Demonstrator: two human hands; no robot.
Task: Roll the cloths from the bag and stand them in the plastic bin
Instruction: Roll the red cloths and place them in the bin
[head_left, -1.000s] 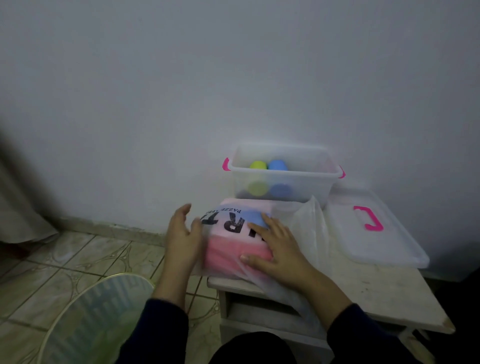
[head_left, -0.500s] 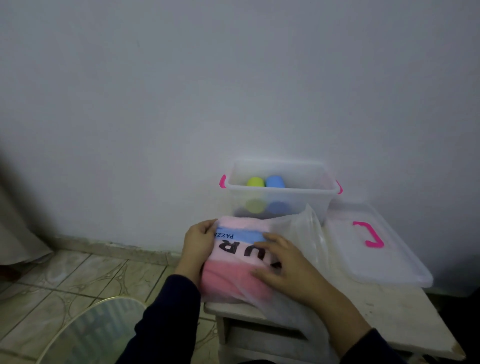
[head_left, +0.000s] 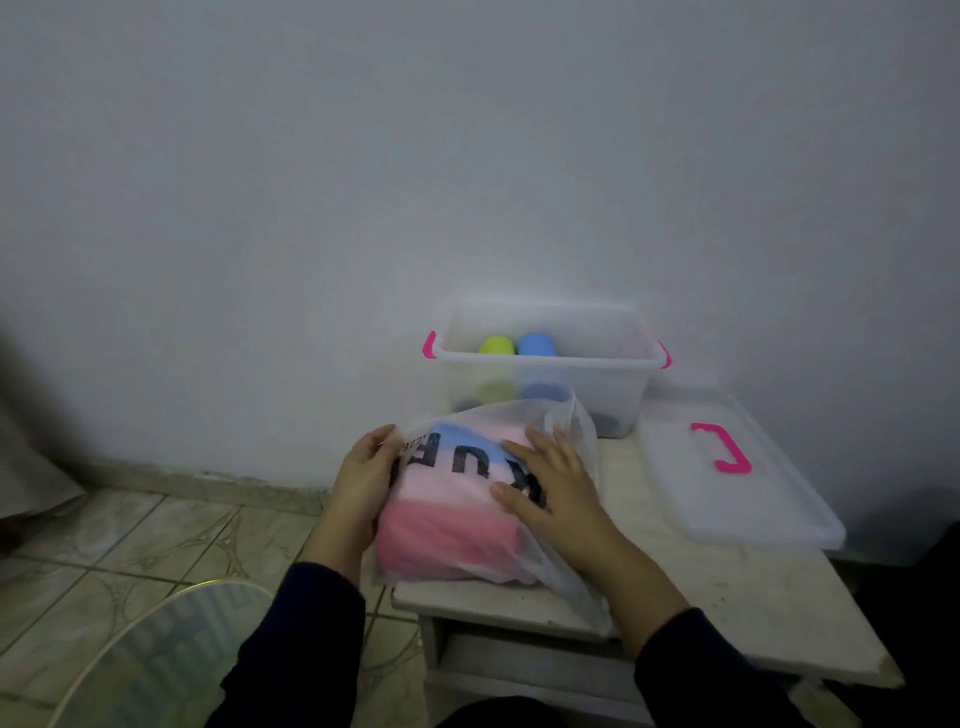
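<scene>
Large black capital letters run across the translucent white plastic bag (head_left: 467, 499) lying on the pale worn table (head_left: 727, 597); upside down to the camera and partly covered, they read roughly "KUR", with a smaller line beside them too blurred to read. The left hand (head_left: 361, 483) cups the bag's left edge with curled fingers, while the right hand (head_left: 558, 491) lies flat on top, fingers spread, over the folded blue, pink and red cloths (head_left: 447, 530) inside. Just behind stands the clear plastic bin with pink handles (head_left: 545, 358), holding an upright yellow-green rolled cloth (head_left: 497, 345) and blue rolled cloth (head_left: 536, 344) side by side, its clear lid with pink latch (head_left: 737, 467) lying to the right.
</scene>
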